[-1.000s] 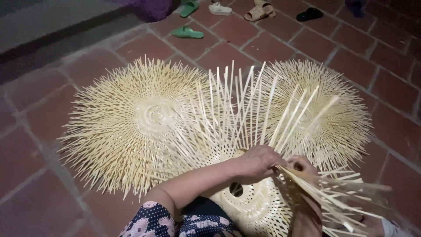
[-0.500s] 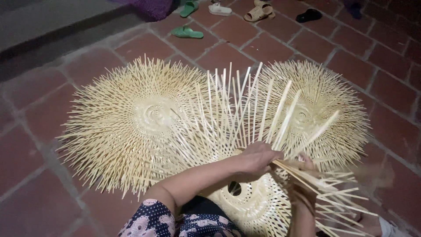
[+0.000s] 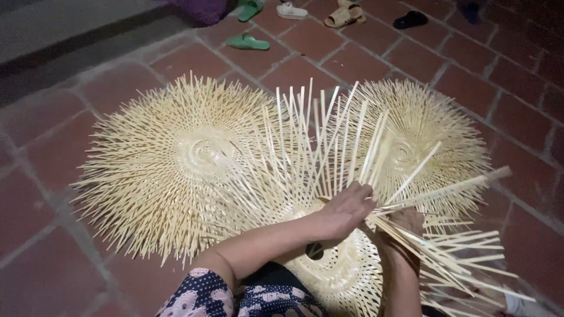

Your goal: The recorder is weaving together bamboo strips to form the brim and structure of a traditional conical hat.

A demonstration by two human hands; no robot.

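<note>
A half-woven pale bamboo basket [image 3: 346,276] lies in front of me, its loose strips [image 3: 317,141] fanning upward and to the right. My left hand [image 3: 346,208] presses on the woven rim where the upright strips begin, fingers curled over them. My right hand [image 3: 402,226], partly hidden behind the strips, grips a bundle of strips [image 3: 446,246] that splay to the right.
Two finished round woven bamboo pieces with spiky edges lie on the red brick floor: a large one [image 3: 176,164] at left, a smaller one [image 3: 423,147] at right. Green sandals [image 3: 247,41] and other footwear [image 3: 343,14] sit at the top.
One strip at the right has swung out and now points farther right. My hands have stayed at the rim, shifting slightly.
</note>
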